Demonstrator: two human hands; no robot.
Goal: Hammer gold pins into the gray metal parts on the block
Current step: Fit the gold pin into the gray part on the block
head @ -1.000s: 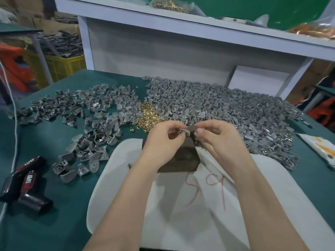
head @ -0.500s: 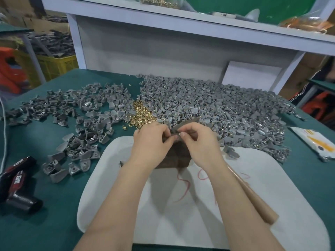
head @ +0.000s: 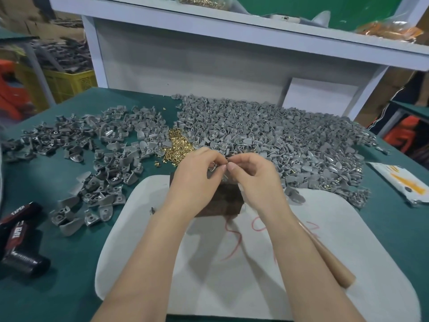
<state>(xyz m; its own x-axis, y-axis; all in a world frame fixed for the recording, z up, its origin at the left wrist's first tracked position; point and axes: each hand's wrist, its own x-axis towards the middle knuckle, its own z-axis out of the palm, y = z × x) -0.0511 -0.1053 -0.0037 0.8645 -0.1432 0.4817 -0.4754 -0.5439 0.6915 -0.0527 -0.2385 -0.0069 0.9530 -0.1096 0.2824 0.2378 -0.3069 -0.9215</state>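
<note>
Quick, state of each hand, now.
Left hand: pinches a gray metal part over the block.
Right hand: fingertips pinch at the same part; a pin cannot be made out.

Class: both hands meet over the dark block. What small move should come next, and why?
Probably set the gray part down on the block. The left hand and right hand both pinch it just above the block, and the wooden handle lies unheld on the white pad by the right forearm. Whether a pin is seated is hidden.
</note>
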